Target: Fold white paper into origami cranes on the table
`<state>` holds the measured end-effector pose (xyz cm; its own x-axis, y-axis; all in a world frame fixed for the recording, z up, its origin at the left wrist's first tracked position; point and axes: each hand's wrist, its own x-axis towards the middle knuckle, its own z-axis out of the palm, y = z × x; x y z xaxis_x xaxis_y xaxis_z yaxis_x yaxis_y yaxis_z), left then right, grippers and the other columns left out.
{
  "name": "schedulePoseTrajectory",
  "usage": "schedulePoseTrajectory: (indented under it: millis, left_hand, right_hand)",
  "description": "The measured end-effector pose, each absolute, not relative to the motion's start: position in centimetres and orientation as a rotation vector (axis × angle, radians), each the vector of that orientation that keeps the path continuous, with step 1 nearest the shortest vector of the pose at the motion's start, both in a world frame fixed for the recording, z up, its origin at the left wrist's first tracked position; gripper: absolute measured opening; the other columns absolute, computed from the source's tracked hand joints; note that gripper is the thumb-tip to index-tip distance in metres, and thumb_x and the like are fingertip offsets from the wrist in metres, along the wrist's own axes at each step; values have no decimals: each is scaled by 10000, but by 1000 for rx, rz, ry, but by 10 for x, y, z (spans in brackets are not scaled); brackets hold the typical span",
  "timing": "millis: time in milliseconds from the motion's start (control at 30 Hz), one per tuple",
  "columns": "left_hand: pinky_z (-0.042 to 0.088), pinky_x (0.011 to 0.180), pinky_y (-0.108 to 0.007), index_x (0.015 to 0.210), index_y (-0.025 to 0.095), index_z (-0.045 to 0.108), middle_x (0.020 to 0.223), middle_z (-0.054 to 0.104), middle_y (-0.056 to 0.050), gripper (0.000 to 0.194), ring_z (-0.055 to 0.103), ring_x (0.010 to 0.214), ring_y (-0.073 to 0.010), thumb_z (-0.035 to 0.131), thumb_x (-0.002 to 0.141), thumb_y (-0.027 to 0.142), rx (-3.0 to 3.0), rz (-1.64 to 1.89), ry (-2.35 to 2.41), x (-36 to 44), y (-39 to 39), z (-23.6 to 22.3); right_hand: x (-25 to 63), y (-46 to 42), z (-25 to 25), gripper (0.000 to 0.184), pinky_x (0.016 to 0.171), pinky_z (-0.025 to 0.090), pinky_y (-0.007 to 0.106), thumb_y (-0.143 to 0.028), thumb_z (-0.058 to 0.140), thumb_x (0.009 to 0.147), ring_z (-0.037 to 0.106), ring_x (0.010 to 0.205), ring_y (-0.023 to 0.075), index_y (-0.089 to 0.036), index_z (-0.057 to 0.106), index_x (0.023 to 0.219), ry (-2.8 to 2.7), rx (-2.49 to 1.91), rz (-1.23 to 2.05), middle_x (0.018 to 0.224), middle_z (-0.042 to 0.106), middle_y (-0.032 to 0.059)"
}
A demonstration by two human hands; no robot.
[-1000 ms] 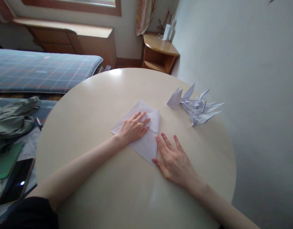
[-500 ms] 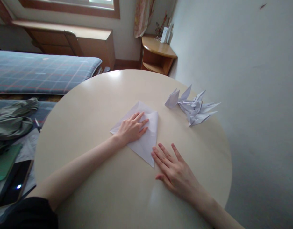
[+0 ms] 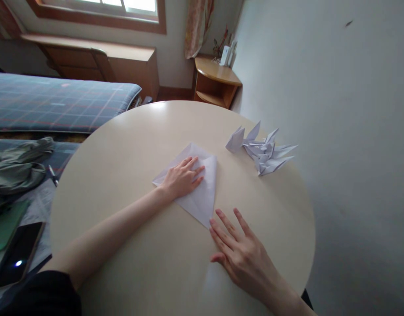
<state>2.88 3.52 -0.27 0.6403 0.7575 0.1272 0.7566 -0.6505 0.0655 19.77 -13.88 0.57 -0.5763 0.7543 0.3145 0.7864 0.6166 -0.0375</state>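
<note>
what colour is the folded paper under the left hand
The flat folded paper is plain white, best seen in the head view.

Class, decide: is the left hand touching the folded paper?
Touching: the head view shows the left hand lying palm down across the folded paper.

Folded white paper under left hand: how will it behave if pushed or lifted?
The folded white paper is likely light and bendy: thin, flat layers. Freed of the left hand, it would probably slide on the glossy round table.
</note>
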Motion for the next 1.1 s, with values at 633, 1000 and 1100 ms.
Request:
schedulePoseTrajectory:
  millis: [633, 1000, 1100]
  left_hand:
    - [500, 905, -371, 1262, 313, 510, 1418, 403, -35, 371, 384, 1288, -225, 368, 932, 409, 2857, 332, 1220, 22, 39, -6]
    - [494, 917, -371, 1270, 321, 508, 1407, 422, -35, 381, 384, 1291, -230, 359, 935, 425, 2864, 331, 1145, 16, 42, -7]
    - [477, 939, -384, 1271, 306, 512, 1410, 418, -49, 384, 387, 1290, -239, 366, 935, 421, 2863, 345, 1135, 16, 43, -7]
  right_hand:
    - [226, -67, 32, 279, 792, 466, 266, -223, 411, 929, 653, 770, 137, -167, 666, 831, -2549, -997, 277, 798, 718, 43]
    - [228, -10, 9, 344, 584, 291, 277, -298, 477, 894, 542, 535, 143, -158, 588, 599, -2705, -1231, -204, 572, 626, 33]
    - [232, -11, 6, 344, 584, 288, 277, -295, 480, 890, 534, 525, 141, -162, 589, 592, -2688, -1263, -203, 565, 622, 32]
